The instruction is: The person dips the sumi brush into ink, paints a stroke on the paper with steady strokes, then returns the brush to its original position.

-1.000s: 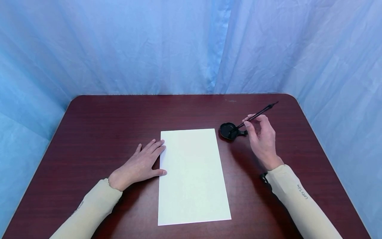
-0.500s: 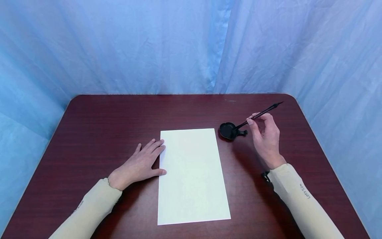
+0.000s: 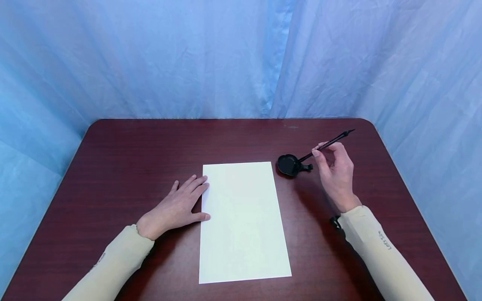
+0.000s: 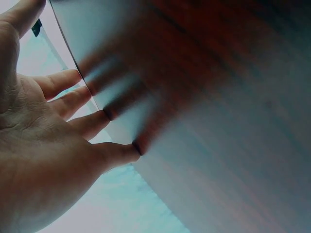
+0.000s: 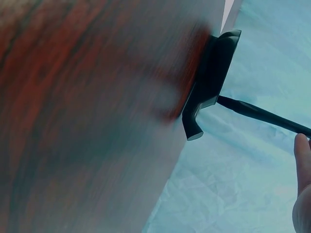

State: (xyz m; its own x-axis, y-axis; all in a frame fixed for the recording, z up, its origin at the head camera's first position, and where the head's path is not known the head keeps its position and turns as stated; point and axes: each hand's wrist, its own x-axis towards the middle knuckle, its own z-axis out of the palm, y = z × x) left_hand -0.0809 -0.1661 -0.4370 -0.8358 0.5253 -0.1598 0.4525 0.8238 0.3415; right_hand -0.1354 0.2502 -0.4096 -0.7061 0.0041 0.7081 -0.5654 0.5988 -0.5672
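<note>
Between thumb and fingers, my right hand (image 3: 337, 175) pinches a dark writing brush (image 3: 331, 142), slanting with its upper end to the far right. The brush's lower end meets the rim of a small black ink dish (image 3: 288, 165); in the right wrist view the brush (image 5: 262, 114) runs to the edge of the dish (image 5: 214, 73), its tip hidden. A white sheet of paper (image 3: 242, 221) lies left of the dish. Spread fingers of my left hand (image 3: 175, 209) rest on the sheet's left edge; the left wrist view shows those fingertips (image 4: 99, 119) touching down.
The dark red-brown wooden table (image 3: 150, 146) has rounded far corners. Blue curtains (image 3: 188, 58) hang behind it and along both sides. A short handle (image 5: 192, 128) sticks out from the dish towards the right hand.
My right hand has shifted slightly right and drawn the brush towards the right side of the dish. The left hand, paper and dish stay where they were.
</note>
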